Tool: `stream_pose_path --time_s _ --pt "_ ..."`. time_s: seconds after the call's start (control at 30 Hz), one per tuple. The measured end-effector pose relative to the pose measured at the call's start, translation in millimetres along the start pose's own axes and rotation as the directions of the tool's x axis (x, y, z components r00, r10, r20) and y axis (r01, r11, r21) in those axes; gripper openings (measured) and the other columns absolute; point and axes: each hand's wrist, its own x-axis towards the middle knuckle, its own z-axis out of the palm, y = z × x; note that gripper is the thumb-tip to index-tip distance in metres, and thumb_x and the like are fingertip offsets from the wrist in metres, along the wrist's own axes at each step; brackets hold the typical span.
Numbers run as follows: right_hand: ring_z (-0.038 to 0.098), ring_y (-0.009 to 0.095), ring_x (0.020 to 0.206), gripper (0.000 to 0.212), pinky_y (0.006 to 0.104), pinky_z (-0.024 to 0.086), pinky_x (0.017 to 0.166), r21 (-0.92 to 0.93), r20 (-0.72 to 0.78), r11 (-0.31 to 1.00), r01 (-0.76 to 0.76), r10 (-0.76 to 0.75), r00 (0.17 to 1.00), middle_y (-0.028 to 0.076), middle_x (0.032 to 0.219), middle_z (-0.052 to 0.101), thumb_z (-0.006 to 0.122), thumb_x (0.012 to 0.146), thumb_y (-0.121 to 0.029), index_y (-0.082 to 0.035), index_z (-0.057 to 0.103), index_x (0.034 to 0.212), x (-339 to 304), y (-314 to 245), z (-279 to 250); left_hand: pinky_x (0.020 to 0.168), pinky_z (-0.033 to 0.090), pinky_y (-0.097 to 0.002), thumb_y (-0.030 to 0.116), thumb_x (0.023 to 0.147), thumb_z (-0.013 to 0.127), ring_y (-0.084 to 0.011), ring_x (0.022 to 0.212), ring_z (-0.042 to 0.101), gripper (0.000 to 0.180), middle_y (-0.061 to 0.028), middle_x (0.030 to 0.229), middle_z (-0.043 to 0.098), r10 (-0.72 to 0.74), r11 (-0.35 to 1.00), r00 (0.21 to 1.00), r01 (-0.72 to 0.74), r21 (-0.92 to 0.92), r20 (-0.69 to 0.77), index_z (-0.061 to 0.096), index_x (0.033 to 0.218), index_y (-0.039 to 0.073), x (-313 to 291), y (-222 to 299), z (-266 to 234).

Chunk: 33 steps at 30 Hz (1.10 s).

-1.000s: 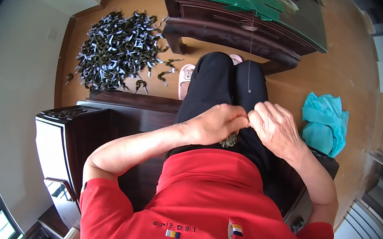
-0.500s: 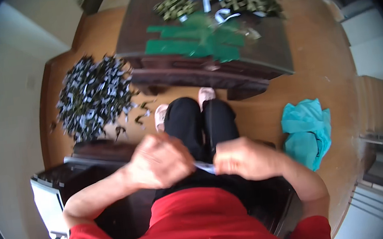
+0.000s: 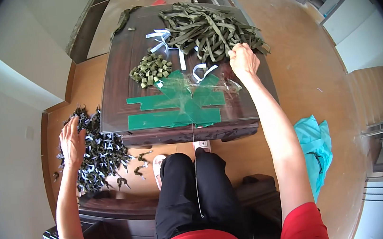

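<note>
My left hand is held out over a heap of small dark pieces with white ties on the floor at the left; its fingers are stretched out and nothing shows in them. At the far right of the dark table, my right hand pinches an olive-green ribbon at the edge of a tangled pile of olive-green ribbons. The fingertips partly hide the hold. White strips lie beside that pile. Left of them sits a cluster of small rolled olive-green pieces.
Green tape covers part of the near side of the table. A thin wire with a hooked end runs from the table's edge down over my lap. A turquoise cloth bundle lies on the floor at the right.
My hands were together above my lap with a white strip between them. They have parted: the left moved out to the floor heap, the right forward to the ribbon pile.
</note>
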Motion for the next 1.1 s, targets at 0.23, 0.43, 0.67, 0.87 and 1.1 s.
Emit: stream_pose_path --time_s 0.23,0.43,0.67,0.87,1.1 --pt "0.056 0.026 0.062 0.004 0.0367 0.047 0.059 0.234 0.054 0.972 0.010 -0.024 0.998 0.009 0.076 0.059 0.055 0.079 -0.008 -0.005 0.057 0.077 -19 -22 -73 0.076 0.047 -0.0325 0.000 0.081 0.059 -0.0241 0.084 0.059 0.023 -0.0105 0.101 0.066 0.113 0.788 0.993 -0.078 -0.610 0.019 0.064 0.104 0.002 35 116 -81" --pt "0.043 0.016 0.056 0.011 0.0285 0.038 0.052 0.615 0.195 0.787 0.047 -0.210 0.958 0.004 0.070 0.049 0.053 0.078 0.005 -0.005 0.052 0.080 -173 -68 -214 0.071 0.054 -0.0329 0.037 0.097 0.052 -0.0248 0.077 0.065 0.050 -0.0200 0.104 0.061 0.429 -0.539 0.656 0.738 -0.406 0.621 0.044 0.127 -0.002 38 263 -119" --pt "0.042 0.013 0.060 0.015 0.0248 0.036 0.054 0.602 0.361 0.778 -0.178 -0.066 0.930 0.003 0.077 0.049 0.054 0.074 0.008 -0.005 0.051 0.081 -332 -67 -330 0.045 0.047 -0.0287 0.019 0.099 0.046 -0.0214 0.059 0.057 0.018 -0.0141 0.079 0.059 0.609 -0.677 -0.003 0.518 0.523 0.793 0.048 0.096 0.002 114 345 -74" --pt "0.048 0.023 0.101 0.008 0.0380 0.040 0.082 0.941 0.096 0.315 -0.126 0.108 0.989 0.014 0.118 0.054 0.059 0.073 -0.009 -0.007 0.056 0.080 -414 -17 -436 0.041 0.045 -0.0287 0.020 0.098 0.041 -0.0203 0.050 0.055 0.023 -0.0131 0.072 0.059 0.458 -0.633 0.414 0.773 -0.038 0.786 0.049 0.090 0.001 106 358 -150" --pt "0.046 0.021 0.084 0.010 0.0457 0.029 0.098 0.943 -0.290 -0.178 0.282 -0.019 0.957 0.005 0.089 0.051 0.052 0.077 -0.016 -0.015 0.043 0.073 -412 -2 -498 0.042 0.046 -0.0283 0.023 0.098 0.036 -0.0201 0.044 0.054 0.030 -0.0136 0.070 0.061 0.596 -0.294 0.624 0.755 -0.585 0.506 0.051 0.088 -0.001 -2 400 -247"
